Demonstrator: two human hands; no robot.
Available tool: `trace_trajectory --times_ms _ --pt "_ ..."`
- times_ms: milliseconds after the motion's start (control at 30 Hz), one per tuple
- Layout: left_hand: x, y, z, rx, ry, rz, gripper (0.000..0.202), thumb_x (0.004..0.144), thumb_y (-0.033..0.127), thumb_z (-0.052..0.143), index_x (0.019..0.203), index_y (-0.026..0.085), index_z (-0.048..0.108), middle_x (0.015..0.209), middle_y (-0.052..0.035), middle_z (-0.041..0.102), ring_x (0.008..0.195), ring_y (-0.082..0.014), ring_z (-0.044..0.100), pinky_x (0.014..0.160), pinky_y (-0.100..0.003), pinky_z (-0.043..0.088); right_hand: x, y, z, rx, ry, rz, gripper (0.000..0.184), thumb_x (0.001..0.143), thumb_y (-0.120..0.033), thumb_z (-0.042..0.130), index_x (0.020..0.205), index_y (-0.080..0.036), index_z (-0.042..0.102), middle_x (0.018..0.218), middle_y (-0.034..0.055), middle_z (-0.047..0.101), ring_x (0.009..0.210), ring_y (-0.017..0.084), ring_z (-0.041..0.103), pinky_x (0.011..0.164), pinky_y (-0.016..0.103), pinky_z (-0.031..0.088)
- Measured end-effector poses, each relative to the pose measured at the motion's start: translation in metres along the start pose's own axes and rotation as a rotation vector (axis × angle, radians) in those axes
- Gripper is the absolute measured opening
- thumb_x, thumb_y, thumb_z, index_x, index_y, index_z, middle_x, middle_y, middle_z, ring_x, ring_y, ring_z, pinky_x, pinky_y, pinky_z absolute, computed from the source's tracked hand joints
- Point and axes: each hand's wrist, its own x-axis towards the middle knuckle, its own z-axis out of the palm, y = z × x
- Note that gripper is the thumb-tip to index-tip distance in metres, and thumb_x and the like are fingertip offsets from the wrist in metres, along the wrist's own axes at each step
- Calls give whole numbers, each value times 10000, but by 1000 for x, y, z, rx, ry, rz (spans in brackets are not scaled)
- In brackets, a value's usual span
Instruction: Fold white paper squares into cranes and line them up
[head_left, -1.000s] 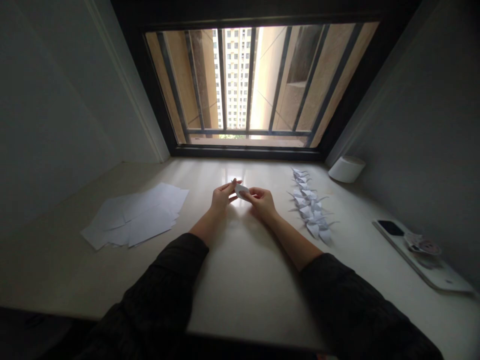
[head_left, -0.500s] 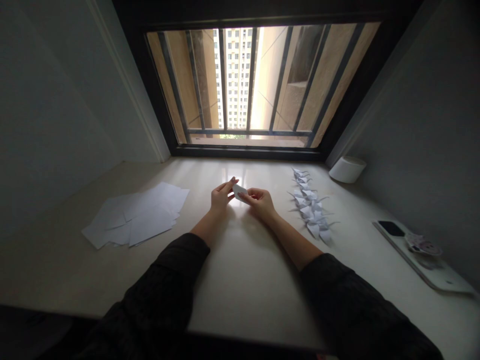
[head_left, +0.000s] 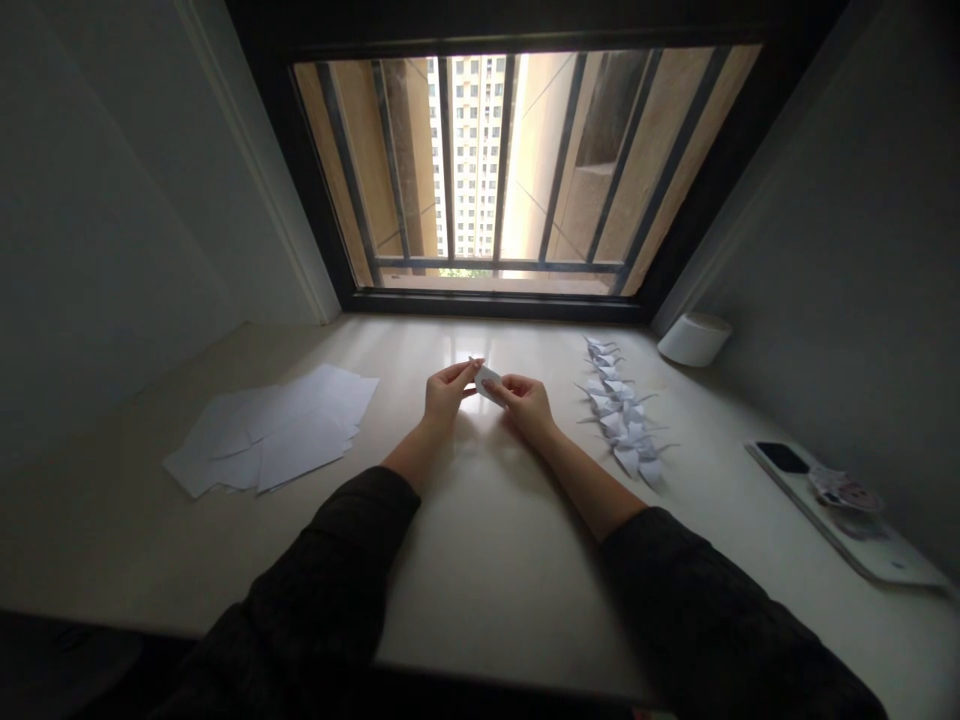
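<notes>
As fingers (head_left: 454,376) pinch paper (head_left: 488,385), white, folded (perhaps origami)

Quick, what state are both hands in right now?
Left hand: closed, pinching the folded white paper.
Right hand: closed, holding the other end of that paper.

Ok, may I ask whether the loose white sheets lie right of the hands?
No, the white sheets lie left of the left hand.
</notes>
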Motion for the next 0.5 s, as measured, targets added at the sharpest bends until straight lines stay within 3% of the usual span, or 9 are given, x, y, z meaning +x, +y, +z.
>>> trace_trajectory --times_ms 400,500 --pt "0 2 1 -61 145 -21 380 609 467 734 801 140 708 848 -71 653 736 -132 581 689 -267 464 0 4 3 -73 -53 -34 390 646 -540 665 585 -156 629 522 -19 512 501 96 418 495 236 307" --pt "-1 3 2 -27 125 -12 405 624 488 715 831 139 705 851 -75 649 750 -144 582 673 -270 471 0 4 2 -70 -39 -15 401 646 -545 663 578 -152 621 511 -24 491 490 89 393 479 233 287"
